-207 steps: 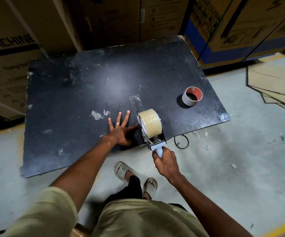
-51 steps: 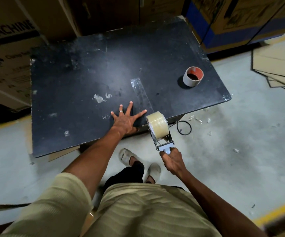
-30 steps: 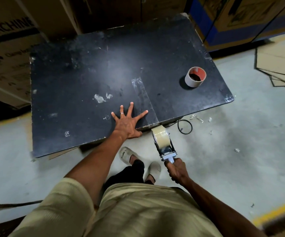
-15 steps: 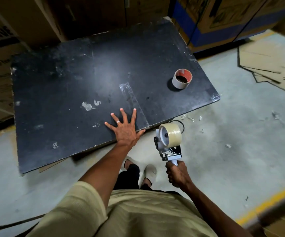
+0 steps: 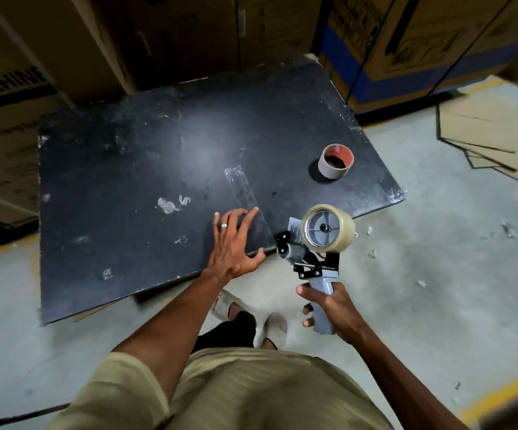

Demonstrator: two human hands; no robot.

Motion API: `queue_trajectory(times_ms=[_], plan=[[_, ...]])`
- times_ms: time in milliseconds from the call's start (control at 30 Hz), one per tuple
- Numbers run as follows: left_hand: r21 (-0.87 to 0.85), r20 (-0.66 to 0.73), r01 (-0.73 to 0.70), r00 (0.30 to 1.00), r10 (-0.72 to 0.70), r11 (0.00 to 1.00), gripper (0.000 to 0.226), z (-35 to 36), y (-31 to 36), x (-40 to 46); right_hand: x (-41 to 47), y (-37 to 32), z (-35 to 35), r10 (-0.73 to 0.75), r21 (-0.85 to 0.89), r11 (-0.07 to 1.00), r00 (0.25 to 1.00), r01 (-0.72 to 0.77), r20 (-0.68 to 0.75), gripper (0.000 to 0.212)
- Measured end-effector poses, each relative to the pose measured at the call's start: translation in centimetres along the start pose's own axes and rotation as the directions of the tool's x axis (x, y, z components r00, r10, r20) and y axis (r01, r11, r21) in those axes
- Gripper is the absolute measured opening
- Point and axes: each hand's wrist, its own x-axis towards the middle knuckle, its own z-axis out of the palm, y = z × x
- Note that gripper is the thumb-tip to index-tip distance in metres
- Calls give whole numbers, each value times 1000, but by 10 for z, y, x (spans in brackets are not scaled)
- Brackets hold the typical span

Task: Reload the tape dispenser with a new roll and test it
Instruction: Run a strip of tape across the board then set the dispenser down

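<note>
right hand [image 5: 332,305] gripping tape dispenser [image 5: 316,249] handle — upright, roll up; left hand [image 5: 233,243] flat, open on board [image 5: 127,181]

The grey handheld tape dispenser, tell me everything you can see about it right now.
The grey handheld tape dispenser has a grey plastic pistol-grip handle, a black metal frame and a grey hub carrying a full roll of clear tape. It is held upright in the air, off the near edge of the black tabletop, with the hub side facing the camera. The right hand grips the handle; the left hand lies flat on the tabletop beside it, not touching it.
</note>
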Motion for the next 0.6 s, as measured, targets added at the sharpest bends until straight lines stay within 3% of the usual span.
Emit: queue_trajectory(times_ms=[167,300,433,500,600], plan=[[-283,-51,-70,997,58,956,85,-6,4,16,-3,-34,6,-68,-9,998,997,68,38,19],[-491,-123,-20,991,-47,871,74,-18,15,33,10,-61,19,-55,104,993,996,47,68,17],[-731,20,155,978,-206,664,61,-40,27,53,23,-82,28,-76,163,985,988,55,130,24],[-774,38,171,974,-225,610,59,-48,29,59,28,-89,31,-82,169,984,985,56,152,19],[-769,5,163,969,-249,618,56,-52,26,65,35,-98,37,-87,186,981,983,56,160,17]])
